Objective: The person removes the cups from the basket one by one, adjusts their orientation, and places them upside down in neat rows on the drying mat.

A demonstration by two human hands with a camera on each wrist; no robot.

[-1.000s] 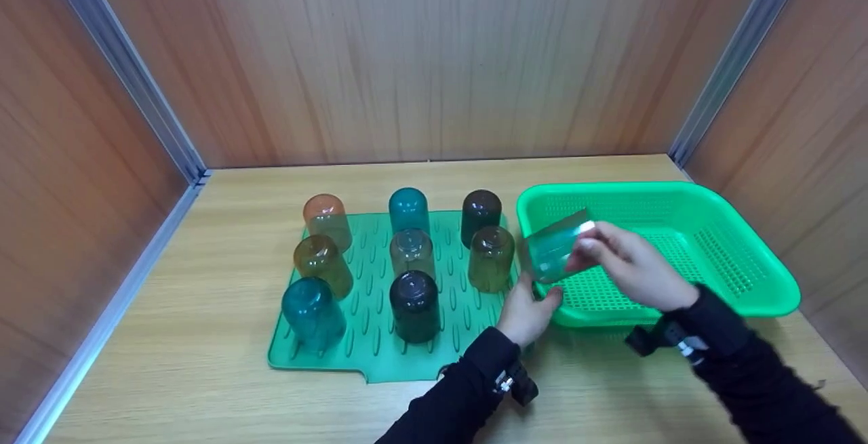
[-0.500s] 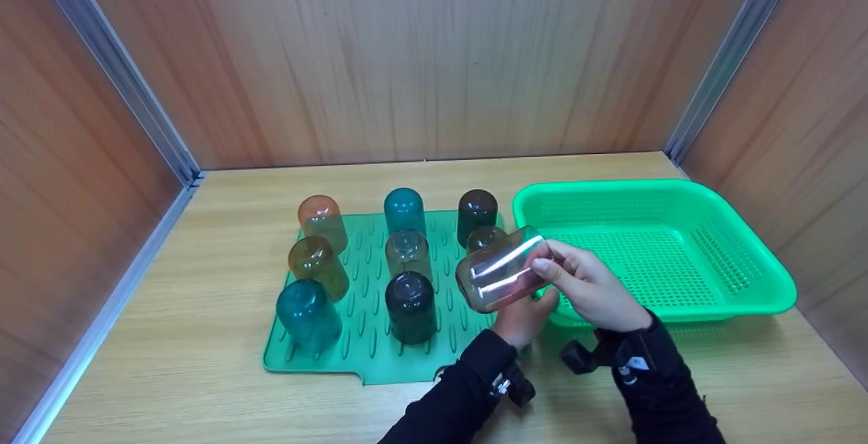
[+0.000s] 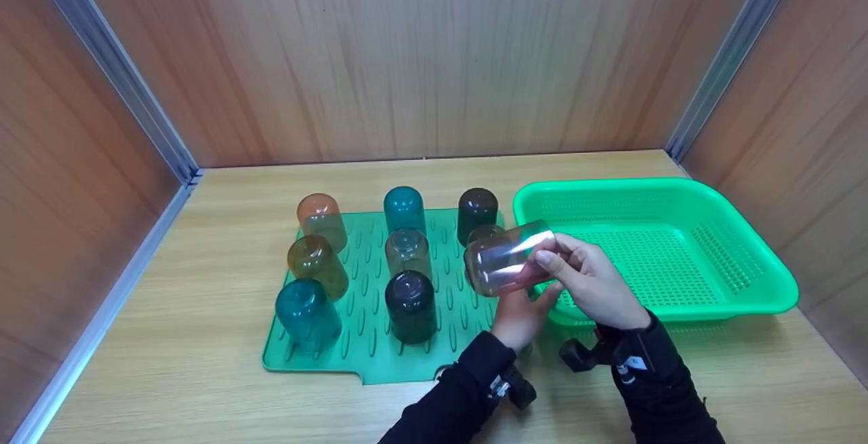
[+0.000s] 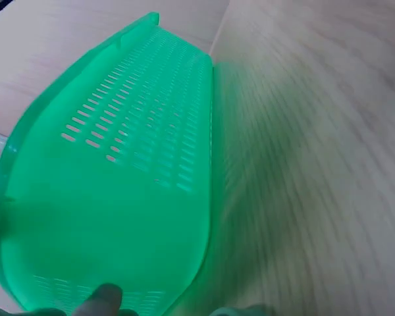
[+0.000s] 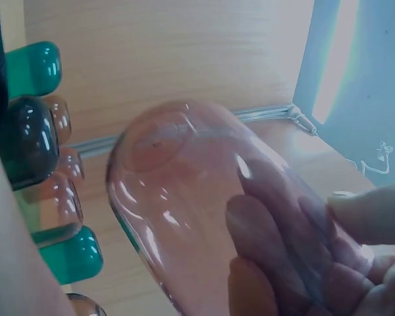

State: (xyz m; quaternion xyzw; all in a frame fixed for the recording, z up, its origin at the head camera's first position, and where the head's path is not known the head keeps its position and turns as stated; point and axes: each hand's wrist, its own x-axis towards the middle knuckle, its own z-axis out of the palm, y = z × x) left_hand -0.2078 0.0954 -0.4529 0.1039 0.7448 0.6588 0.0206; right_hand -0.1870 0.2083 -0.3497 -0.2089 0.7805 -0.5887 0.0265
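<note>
My right hand (image 3: 597,285) holds a pinkish see-through glass (image 3: 502,264) by its rim end, tilted with its base toward the left. In the right wrist view, fingers (image 5: 375,214) show beside and through the glass (image 5: 178,184). My left hand (image 3: 519,322) is at the near left corner of the green basket (image 3: 678,314), thumb pointing toward the basket and fingers partly hidden behind the glass. The left wrist view has a dark fingertip (image 4: 104,301) low in front of the basket's outer wall (image 4: 118,224); I cannot tell whether this hand grips anything.
Several coloured glasses stand upside down on a green drying mat (image 3: 366,325), among them a teal glass (image 3: 308,315), a dark glass (image 3: 411,308) and an orange glass (image 3: 322,220). A brownish glass (image 3: 485,231) is partly hidden behind the held one. Wooden panels (image 3: 434,57) enclose the table.
The right hand has brought the glass left from over the basket to above the mat's right side, turning it slightly in the last half second. The left hand has stayed by the basket corner.
</note>
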